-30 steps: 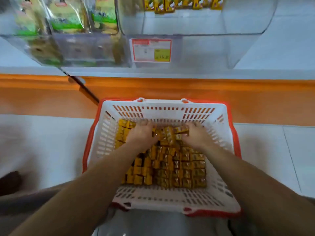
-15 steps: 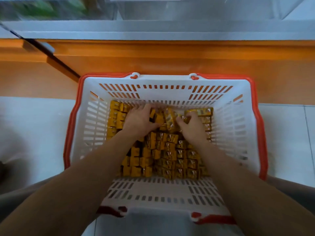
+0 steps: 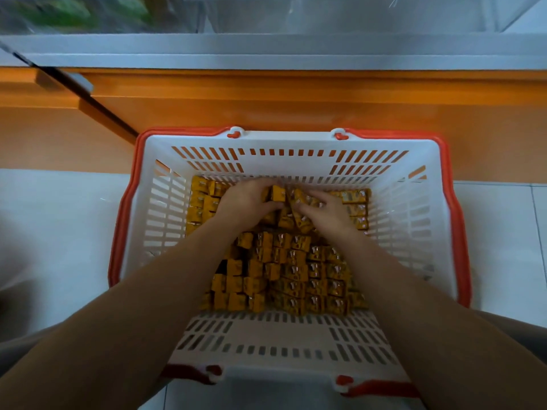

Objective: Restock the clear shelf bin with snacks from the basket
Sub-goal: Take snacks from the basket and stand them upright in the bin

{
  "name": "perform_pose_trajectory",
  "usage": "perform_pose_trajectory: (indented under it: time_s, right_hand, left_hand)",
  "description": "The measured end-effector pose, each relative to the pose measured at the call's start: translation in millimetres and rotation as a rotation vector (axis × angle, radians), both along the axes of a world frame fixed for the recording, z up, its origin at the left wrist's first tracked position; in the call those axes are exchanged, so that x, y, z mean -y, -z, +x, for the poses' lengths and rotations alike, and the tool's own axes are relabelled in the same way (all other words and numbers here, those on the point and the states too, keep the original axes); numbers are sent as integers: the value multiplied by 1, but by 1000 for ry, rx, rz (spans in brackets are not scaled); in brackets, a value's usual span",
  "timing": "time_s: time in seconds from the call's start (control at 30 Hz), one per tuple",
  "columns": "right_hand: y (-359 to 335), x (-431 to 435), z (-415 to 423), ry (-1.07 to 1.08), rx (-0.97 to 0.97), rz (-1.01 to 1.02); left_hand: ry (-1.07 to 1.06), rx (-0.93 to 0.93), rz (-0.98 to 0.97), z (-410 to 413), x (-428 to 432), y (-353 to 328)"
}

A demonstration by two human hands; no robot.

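Left hand (image 3: 247, 199) reaches into the far end of the basket (image 3: 284, 140), fingers curled over the top of a small clump of snack packs (image 3: 296, 270) and thumb tucked under it, so it grips that clump. Right hand (image 3: 325, 213) lies just beside it, almost touching, with its fingers spread and bent down among the packs. I cannot tell whether it has closed on any of them. Both forearms run down from the near edge of the view into the basket.

All the packs are small, orange-yellow and alike. They fill the far and middle part of the slotted bottom, packed in rough rows near the person and jumbled around the 2 hands. None is lifted clear of the heap.

White with slotted walls, the basket has 2 red handles (image 3: 457, 232) folded down along its rim. It stands on the pale tiled floor (image 3: 59, 232), its far wall against the orange base (image 3: 296, 99) of the shelving. Above that base runs a grey ledge (image 3: 266, 51), and on it sits the clear shelf bin (image 3: 355, 13), only its lower part in view. Left of the bin are blurred green-labelled bags (image 3: 74, 10).
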State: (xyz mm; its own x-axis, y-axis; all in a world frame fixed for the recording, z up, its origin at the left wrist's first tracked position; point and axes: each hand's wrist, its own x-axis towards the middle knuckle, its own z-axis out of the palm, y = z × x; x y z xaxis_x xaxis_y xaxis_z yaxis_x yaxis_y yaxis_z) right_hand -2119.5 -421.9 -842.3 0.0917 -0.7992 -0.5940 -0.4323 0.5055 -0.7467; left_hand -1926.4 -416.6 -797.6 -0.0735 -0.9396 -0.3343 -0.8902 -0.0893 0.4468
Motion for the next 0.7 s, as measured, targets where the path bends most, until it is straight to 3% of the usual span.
perform_pose_trajectory:
  time_s: [0.1, 0.27, 0.4, 0.47, 0.7]
  right_hand:
    - [-7, -9, -9, 129, 1, -10]
    - [-37, -22, -12, 437, 364, 197]
    - [-66, -30, -10, 470, 525, 212]
    - [-84, -38, -9, 399, 489, 175]
    - [-125, -50, -18, 235, 82, 55]
  left_hand:
    - [-102, -90, -33, -2, -2, -7]
    - [-238, -189, 11, -7, -1, -36]
    - [-277, -235, 59, -9, -2, -67]
    - [-294, -217, 123, -9, -6, -85]
    - [-200, -101, 267, -1, -28, -131]
